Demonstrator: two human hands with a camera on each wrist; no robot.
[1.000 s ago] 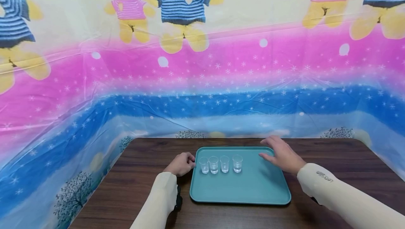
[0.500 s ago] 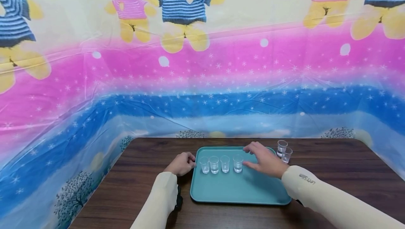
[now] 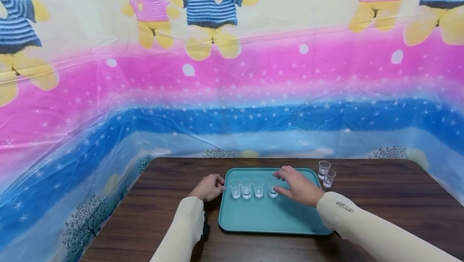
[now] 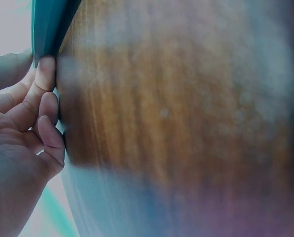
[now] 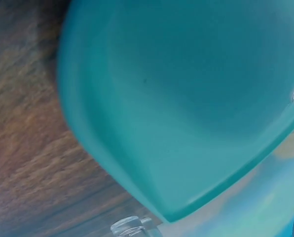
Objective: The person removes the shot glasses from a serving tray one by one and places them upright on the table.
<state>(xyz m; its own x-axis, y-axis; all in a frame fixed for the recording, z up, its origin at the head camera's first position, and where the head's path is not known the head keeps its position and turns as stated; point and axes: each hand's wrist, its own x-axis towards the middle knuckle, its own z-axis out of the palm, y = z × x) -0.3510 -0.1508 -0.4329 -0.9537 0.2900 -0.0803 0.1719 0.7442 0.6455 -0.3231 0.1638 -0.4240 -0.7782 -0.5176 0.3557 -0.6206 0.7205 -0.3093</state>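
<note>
Clear shot glasses with clear liquid stand in a row across the teal tray (image 3: 261, 217): the left one (image 3: 235, 189), then a second (image 3: 246, 188), a third (image 3: 259, 188) and the rightmost glass (image 3: 272, 192). My right hand (image 3: 299, 185) reaches over the tray from the right, thumb and fingers spread about that rightmost glass; the thumb overlaps it in the head view. My left hand (image 3: 207, 187) pinches the tray's left rim; the left wrist view shows the thumb and index finger (image 4: 46, 74) at the rim, with the other fingers curled beneath.
Two more shot glasses, one behind (image 3: 324, 168) and one nearer (image 3: 329, 178), stand on the dark wooden table (image 3: 384, 197) beyond the tray's right edge. A printed cloth (image 3: 232, 89) with bears hangs behind and at the sides of the table.
My right hand has moved left across the tray to the rightmost glass, uncovering the two glasses on the table. My left hand stays at the tray's left rim.
</note>
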